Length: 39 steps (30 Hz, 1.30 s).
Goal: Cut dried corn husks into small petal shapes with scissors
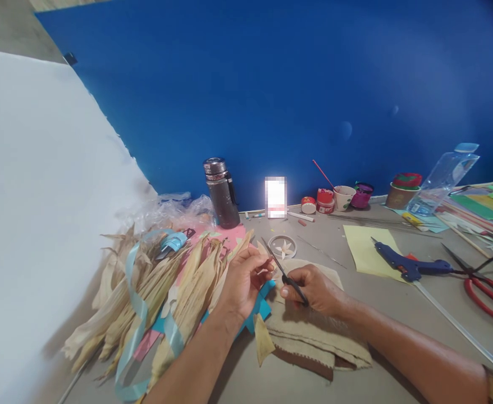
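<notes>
My right hand (314, 289) grips a small pair of scissors (291, 283) with black handles, its blades pointing up and away. Close to the blades, my left hand (244, 280) is closed in a pinch on a small pale piece of corn husk (261, 248), mostly hidden by the fingers. Below both hands lies a folded beige cloth (309, 336), with a loose husk scrap (264, 341) at its left edge. Beside my left forearm are piled dried corn husks (191, 275). Just beyond the hands, a pale star-shaped husk flower (285, 248) rests in a tape roll (295, 247).
A dark thermos (222, 196) stands behind the husks, near a pale blue ribbon (133, 320). To the right are yellow paper (358, 247), a blue glue gun (410, 264) and large red-handled scissors (488, 292). Paint pots (325, 202) and a tilted plastic bottle (444, 177) line the blue wall.
</notes>
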{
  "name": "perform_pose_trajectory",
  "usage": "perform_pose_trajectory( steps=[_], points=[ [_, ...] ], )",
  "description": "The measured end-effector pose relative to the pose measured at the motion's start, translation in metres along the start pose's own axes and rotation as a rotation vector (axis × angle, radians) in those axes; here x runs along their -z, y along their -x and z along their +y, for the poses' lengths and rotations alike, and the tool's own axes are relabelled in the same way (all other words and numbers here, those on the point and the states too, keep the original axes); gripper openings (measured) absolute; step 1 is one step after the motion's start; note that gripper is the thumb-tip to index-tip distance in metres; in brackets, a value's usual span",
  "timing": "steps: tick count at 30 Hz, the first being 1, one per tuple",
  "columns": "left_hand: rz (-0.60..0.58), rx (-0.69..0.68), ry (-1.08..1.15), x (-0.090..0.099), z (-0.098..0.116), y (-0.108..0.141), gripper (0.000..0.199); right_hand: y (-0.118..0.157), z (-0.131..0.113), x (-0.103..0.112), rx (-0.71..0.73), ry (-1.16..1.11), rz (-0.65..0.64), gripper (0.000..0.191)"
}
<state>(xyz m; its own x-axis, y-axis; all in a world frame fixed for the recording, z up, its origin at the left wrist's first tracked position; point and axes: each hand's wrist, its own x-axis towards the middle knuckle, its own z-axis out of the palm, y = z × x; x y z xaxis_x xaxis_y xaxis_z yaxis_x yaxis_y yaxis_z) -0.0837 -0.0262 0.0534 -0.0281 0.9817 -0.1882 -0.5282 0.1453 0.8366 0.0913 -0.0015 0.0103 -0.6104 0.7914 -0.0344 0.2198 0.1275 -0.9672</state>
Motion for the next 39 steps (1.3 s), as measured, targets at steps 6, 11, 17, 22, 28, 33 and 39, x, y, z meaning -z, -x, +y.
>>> perform_pose_trajectory(
  steps=[6,11,17,22,28,33,39],
  points=[
    [-0.015,0.018,-0.062,-0.0003,0.0009,0.0012,0.017,0.0021,-0.0025,0.0022,0.025,-0.034,-0.083,0.054],
    [0.001,-0.006,-0.122,-0.0008,0.0007,0.0028,0.015,0.0014,-0.0012,0.0022,0.035,-0.031,-0.097,0.055],
    [0.001,-0.014,-0.122,-0.0004,-0.0005,0.0022,0.015,0.001,-0.0002,0.0017,0.067,0.01,-0.063,0.055],
    [0.002,-0.012,-0.127,0.0005,-0.0013,0.0017,0.013,0.0005,0.0011,0.0017,0.064,0.012,-0.057,0.053],
    [-0.015,-0.011,-0.116,0.0018,-0.0025,0.0006,0.016,0.0002,0.0006,0.0013,0.045,0.012,-0.041,0.053],
    [-0.013,-0.01,-0.104,0.0011,-0.0025,0.001,0.017,0.0002,0.0004,0.0007,0.042,0.016,-0.038,0.053],
    [-0.017,-0.015,-0.114,0.0003,-0.0014,0.0014,0.018,0.0001,-0.0022,0.0002,0.042,0.032,-0.037,0.053]
  ],
)
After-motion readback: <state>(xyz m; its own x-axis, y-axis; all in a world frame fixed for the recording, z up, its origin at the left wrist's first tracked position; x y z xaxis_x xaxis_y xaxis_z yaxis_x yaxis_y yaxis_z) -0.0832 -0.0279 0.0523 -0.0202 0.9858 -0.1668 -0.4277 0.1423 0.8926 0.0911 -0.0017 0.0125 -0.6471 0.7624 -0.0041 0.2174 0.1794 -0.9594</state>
